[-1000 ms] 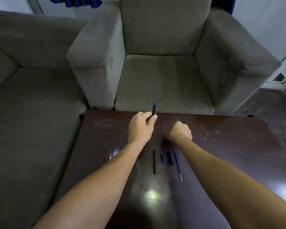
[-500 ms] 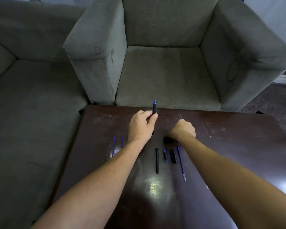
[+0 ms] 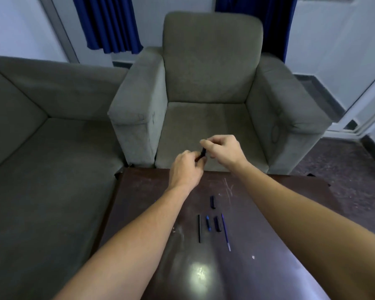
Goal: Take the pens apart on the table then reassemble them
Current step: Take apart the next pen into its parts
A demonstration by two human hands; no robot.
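Above the far edge of the table [image 3: 143, 191], our left hand [image 3: 185, 168] and right hand [image 3: 223, 149] each pinch an end of the dark pen [image 3: 203, 153]. A barrel [image 3: 199, 228] and refill [image 3: 225, 232] lie mid-table. Best to twist gently, keeping the parts over the table.

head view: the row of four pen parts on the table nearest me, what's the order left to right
long black barrel → short blue piece → short black piece → thin blue refill
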